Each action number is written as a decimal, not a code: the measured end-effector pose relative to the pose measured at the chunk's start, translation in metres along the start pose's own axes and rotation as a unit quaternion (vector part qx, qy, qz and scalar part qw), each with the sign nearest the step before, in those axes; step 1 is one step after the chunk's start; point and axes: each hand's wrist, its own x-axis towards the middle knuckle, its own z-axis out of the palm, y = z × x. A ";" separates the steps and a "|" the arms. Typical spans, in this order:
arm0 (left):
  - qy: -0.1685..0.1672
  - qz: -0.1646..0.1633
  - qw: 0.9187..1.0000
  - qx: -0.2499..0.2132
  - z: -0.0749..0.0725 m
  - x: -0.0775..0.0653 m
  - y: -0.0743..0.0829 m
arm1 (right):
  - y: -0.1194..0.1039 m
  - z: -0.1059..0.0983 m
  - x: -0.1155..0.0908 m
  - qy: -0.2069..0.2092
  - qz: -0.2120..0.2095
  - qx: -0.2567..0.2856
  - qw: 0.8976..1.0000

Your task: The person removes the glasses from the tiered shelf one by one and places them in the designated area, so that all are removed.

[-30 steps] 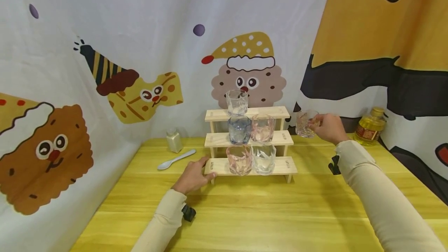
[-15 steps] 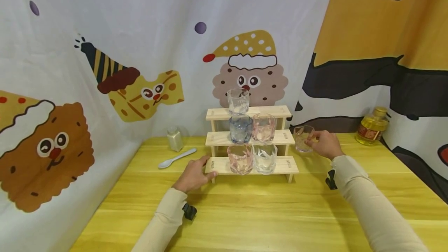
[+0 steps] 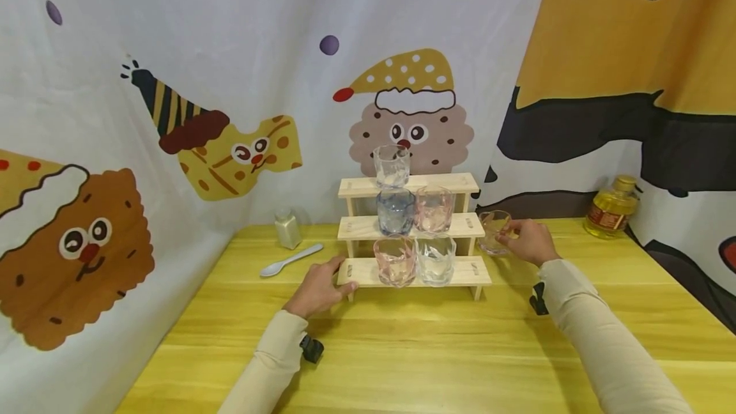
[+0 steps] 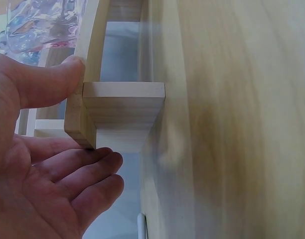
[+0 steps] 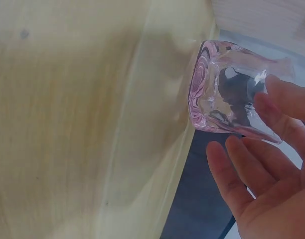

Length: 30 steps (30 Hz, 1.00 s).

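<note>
A white curtain (image 3: pixel 259 24) hangs across the back of the room, printed with cartoon snacks in party hats and a big orange-and-black patch towards the right. Before it spreads the yellow wood-grain counter (image 3: pixel 414 363), and near its back I see a pale wooden stand (image 3: pixel 471 225) with 3 stepped tiers.

From the near side 2 cream sleeves (image 3: pixel 604 331) reach in, with a small black device (image 3: pixel 312 349) at each wrist. The left hand (image 3: pixel 318 287) is clamped on the left end of the lowest tier, its thumb against the board and its fingers round the far side. The right hand (image 3: pixel 531 241) has thumb and forefinger together on the rim of a pinkish glass (image 3: pixel 490 235), its other fingers loose. That glass is upright, just right of the stand, its base down at the counter; whether it touches, I can't tell.

Farther right stands a yellow oil bottle (image 3: pixel 611 207) with a red label. The stand bears 5 more glasses: a clear tumbler (image 3: pixel 391 166) on top, a bluish tumbler (image 3: pixel 395 211) left of a pink tumbler (image 3: pixel 434 209) in the middle, and a pink and a clear below.

Left of the stand sit a small jar (image 3: pixel 287 230) of pale contents and, smallest, a white spoon (image 3: pixel 291 260) lying slantwise.
</note>
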 end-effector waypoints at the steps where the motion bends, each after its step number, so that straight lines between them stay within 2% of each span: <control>1: 0.001 0.002 1.000 0.003 0.000 0.001 0.000 | 0.000 0.000 0.000 0.000 0.000 -0.001 1.000; 8: -0.002 -0.017 1.000 -0.004 0.000 0.001 0.002 | 0.002 0.001 -0.001 -0.011 0.009 -0.009 1.000; 15: 0.003 -0.010 1.000 -0.007 0.001 0.001 0.002 | 0.003 0.002 -0.002 -0.026 0.020 0.011 0.999; 23: 0.004 -0.009 1.000 -0.010 0.003 -0.001 0.002 | -0.001 -0.013 -0.013 -0.107 0.022 0.017 0.994; 27: 0.012 -0.012 1.000 -0.014 0.002 -0.002 0.002 | -0.008 -0.022 -0.019 -0.108 0.027 0.010 0.994; 30: 0.016 -0.005 1.000 -0.016 0.001 -0.002 0.001 | -0.016 -0.028 -0.022 -0.086 0.023 0.011 0.996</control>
